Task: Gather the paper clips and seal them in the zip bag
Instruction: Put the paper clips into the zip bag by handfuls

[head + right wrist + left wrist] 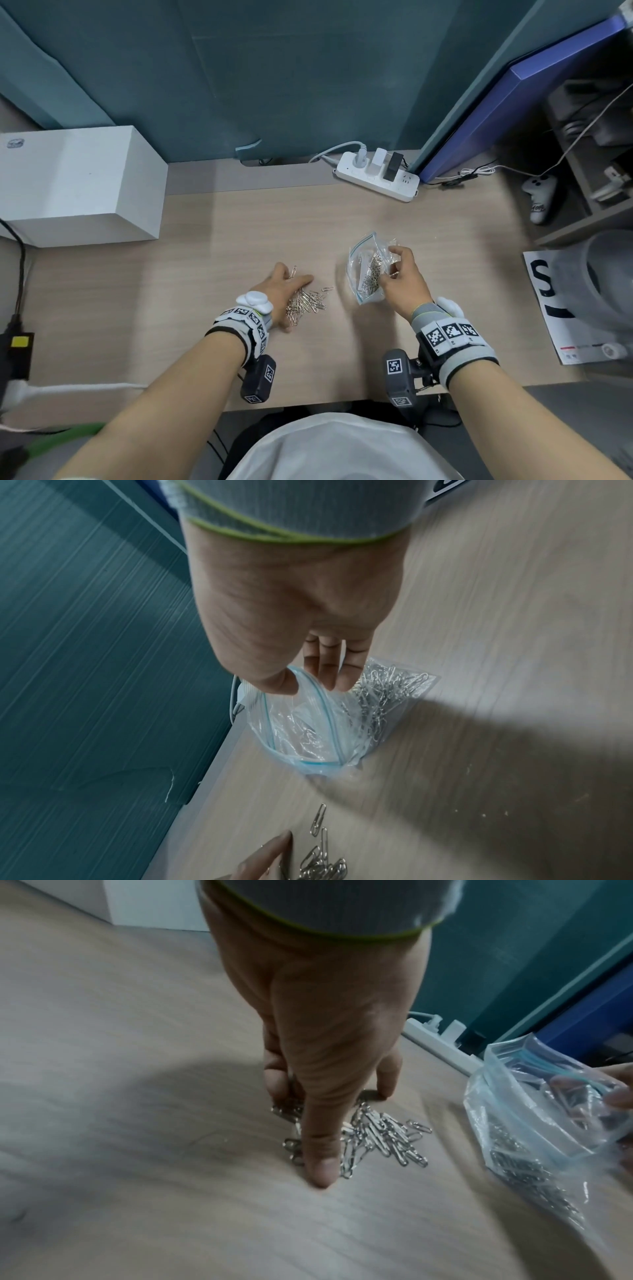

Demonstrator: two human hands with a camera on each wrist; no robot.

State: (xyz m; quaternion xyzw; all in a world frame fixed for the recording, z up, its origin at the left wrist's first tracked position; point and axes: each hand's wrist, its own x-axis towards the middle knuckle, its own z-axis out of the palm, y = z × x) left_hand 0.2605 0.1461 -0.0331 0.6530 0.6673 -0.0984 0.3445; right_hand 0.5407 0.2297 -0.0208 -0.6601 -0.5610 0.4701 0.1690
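Note:
A pile of silver paper clips [308, 303] [380, 1139] lies on the wooden desk [205, 274]. My left hand [279, 286] [325, 1042] stands over the pile, thumb and fingertips touching the desk on either side of it. A single clip [328, 289] lies just right of the pile. My right hand [404, 277] [291, 601] pinches the rim of a clear zip bag [366, 270] [534, 1123] [308, 723] with a blue seal. The bag's mouth gapes open and several clips lie inside it. The bag sits a short way right of the pile.
A white box [78, 185] stands at the back left, a white power strip [376, 178] at the back centre by the teal wall. Right of the desk are a blue panel [496, 113], a shelf holding a controller [541, 198], and a printed sheet [561, 308].

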